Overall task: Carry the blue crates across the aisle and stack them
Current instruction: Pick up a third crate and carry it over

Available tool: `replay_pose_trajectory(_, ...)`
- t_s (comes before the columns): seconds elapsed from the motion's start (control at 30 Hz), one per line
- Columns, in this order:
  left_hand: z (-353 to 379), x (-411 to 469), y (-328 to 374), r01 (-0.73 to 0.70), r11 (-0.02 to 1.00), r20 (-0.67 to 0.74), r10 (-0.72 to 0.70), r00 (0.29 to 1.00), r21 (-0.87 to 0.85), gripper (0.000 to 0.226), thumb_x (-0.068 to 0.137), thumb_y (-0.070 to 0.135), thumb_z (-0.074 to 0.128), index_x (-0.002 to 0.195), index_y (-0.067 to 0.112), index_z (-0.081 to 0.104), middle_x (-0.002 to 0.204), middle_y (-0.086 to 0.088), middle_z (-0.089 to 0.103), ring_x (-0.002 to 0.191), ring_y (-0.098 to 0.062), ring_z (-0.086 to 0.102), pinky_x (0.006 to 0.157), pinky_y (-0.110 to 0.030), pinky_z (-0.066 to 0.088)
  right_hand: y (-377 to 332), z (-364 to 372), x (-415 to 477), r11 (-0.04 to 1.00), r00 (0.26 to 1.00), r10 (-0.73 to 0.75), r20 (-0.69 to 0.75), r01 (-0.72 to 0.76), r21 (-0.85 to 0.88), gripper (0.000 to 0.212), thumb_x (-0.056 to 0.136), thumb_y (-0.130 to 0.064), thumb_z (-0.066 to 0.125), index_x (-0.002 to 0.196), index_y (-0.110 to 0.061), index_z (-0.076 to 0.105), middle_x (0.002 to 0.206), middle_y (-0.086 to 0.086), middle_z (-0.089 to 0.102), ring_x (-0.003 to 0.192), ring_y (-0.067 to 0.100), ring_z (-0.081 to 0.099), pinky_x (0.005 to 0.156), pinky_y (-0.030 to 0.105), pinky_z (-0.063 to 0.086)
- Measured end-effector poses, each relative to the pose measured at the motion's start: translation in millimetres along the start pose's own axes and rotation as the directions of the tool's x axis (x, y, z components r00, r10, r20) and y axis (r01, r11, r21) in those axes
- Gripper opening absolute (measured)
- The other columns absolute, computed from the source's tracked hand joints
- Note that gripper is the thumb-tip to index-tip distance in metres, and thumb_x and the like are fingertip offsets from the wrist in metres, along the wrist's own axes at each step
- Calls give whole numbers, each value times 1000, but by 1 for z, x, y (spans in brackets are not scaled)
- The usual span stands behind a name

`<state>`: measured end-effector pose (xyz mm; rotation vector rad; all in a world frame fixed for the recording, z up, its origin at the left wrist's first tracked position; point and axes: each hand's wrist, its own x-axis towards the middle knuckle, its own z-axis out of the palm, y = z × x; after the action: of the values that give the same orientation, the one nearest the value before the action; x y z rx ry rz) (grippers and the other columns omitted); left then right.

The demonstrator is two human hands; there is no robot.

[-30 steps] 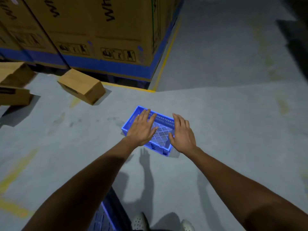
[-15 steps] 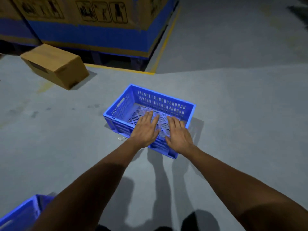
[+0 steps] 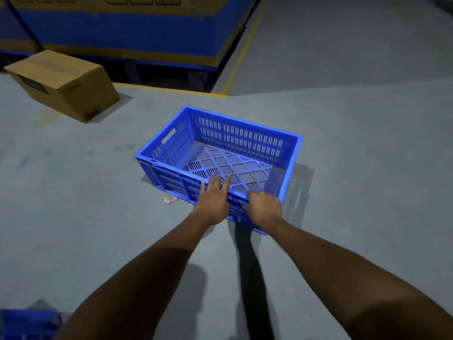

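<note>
Nearest, at seven o'clock by the lower edge, a scrap of a second blue crate (image 3: 27, 323) shows, mostly cut off. Two bare forearms reach out over the grey floor (image 3: 98, 229). The left hand (image 3: 212, 201) lies flat with its fingers spread, the tips over the near rim of the blue crate (image 3: 241, 141). The right hand (image 3: 265, 208) sits just beside it at the same near wall, knuckles up and fingers curled down; whether it actually clasps the rim, I cannot tell. The crate stands empty on the floor in the middle, slotted walls upright. A small pale scrap (image 3: 169, 199) lies on the floor close to its near left corner. Farther off at ten o'clock a cardboard box (image 3: 62, 84) rests tilted. Beyond, at twelve, big cartons (image 3: 137, 28) with a blue band stand behind a yellow floor line (image 3: 239, 57).
</note>
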<state>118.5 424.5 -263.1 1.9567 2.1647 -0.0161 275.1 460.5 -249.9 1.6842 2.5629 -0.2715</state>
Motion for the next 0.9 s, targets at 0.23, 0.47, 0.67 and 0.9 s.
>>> replay_pose_trajectory(0.23, -38, 4, 11, -27, 997, -49, 31, 998, 73, 81, 90, 19, 53, 154, 13, 5, 159, -17, 12, 149, -36, -2, 120, -53, 4, 10, -48, -7, 999, 997, -27, -68, 25, -27, 21, 92, -23, 54, 112, -18, 57, 105, 8, 70, 101, 31, 66, 81, 36, 47)
replay_pose_trajectory(0.47, -186, -27, 51, -153, 985, -33, 156, 987, 76, 84, 86, 10, 52, 154, 12, 3, 124, -20, 45, 114, -39, 44, 100, -43, 36, 24, -194, -51, 998, 1000, 5, 11, -4, -65, 21, 89, -27, 54, 107, -17, 61, 107, 7, 69, 102, 32, 65, 84, 36, 48)
replay_pose_trajectory(0.67, -338, -74, 96, -144, 988, 60, 141, 988, 47, 86, 88, 14, 57, 155, 19, 3, 133, -19, 37, 118, -39, 44, 83, -47, 48, 40, -350, -107, 995, 998, 21, 57, -15, -102, 24, 87, -30, 56, 107, -18, 61, 106, 8, 68, 100, 33, 65, 83, 37, 48)
replay_pose_trajectory(0.9, -520, -133, 171, -257, 956, 35, 255, 966, 142, 100, 77, 45, 73, 153, 18, 13, 142, -19, 31, 136, -38, 28, 115, -51, 23, 55, -569, -173, 996, 997, 79, 14, -78, -34, 36, 79, -42, 62, 110, -22, 64, 107, 9, 69, 102, 32, 65, 85, 37, 49)
